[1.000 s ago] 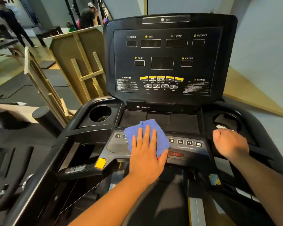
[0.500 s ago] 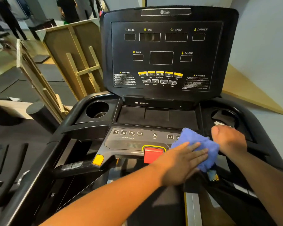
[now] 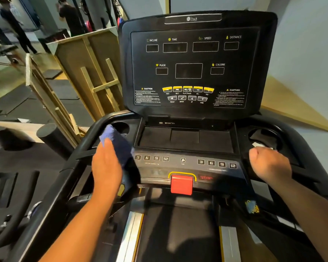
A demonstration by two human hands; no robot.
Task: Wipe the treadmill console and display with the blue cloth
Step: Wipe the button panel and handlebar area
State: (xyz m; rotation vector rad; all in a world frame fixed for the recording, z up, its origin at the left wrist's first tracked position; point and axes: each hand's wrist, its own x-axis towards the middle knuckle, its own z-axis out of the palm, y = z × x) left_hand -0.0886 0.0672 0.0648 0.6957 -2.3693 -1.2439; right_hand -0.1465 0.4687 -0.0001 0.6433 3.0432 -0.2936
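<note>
The black treadmill console [image 3: 186, 144] fills the middle of the frame, and its tall black display panel [image 3: 195, 65] stands upright in the upper centre with dark readout windows labelled incline, time, speed, distance, pulse and calorie. Pale wooden boards and frames [image 3: 87, 76] lean at the upper left beside the treadmill, and a flat tan wooden panel [image 3: 295, 108] lies along the grey wall at the right. Below the display sits a shallow black tray, then a sloped strip of numbered buttons [image 3: 184, 161] with a fan key in the middle. The dark running belt [image 3: 180, 233] runs down to the bottom edge between silver side rails.

The left hand [image 3: 106, 167], at centre left, lies fairly flat with its fingers stretched forward, pressing the folded blue terry cloth [image 3: 117, 146] against the console's left shoulder. The cloth lies just below the round left cup holder [image 3: 121, 127] and just beside the left row of number keys; its far end is blurred. The right hand [image 3: 269, 163], at centre right, is clenched into a fist, knuckles up, resting on the console's right side near the right cup holder [image 3: 263, 137]; whether anything is inside the fist cannot be told. A red rectangular stop key [image 3: 181, 184] in a yellow surround sits low at centre, between the two hands.
</note>
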